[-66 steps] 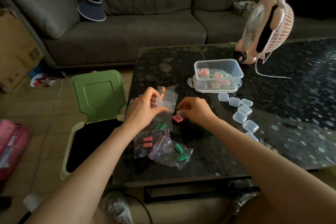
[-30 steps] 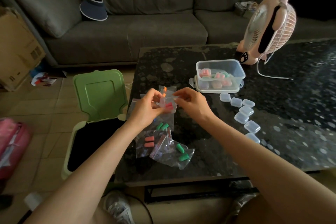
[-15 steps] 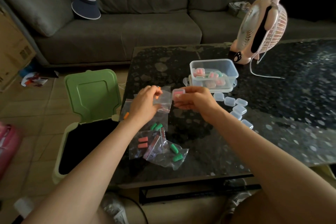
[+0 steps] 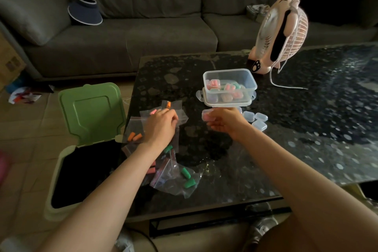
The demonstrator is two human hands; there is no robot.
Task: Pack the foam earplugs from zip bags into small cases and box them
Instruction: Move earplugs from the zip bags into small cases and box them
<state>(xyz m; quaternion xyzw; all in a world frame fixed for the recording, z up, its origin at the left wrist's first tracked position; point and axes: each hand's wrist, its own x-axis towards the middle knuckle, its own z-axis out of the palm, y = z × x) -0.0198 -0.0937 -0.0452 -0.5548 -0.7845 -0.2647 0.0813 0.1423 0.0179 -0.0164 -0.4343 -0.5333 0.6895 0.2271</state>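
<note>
right hand [image 4: 227,122] grips small case [image 4: 206,115] | left hand [image 4: 160,127] holds zip bag [image 4: 183,118]

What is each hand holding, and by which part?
The right hand pinches a small case by its right end. The left hand lies on the zip bags; whether it grips one cannot be told.

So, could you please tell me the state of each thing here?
Bin: lid open.
Box: open, filled cases inside.
Case: holds pink plugs, gripped by right hand.
Bags: several filled.
Left hand: on bags, hold unclear.
Fan: running or not, unclear.
</note>
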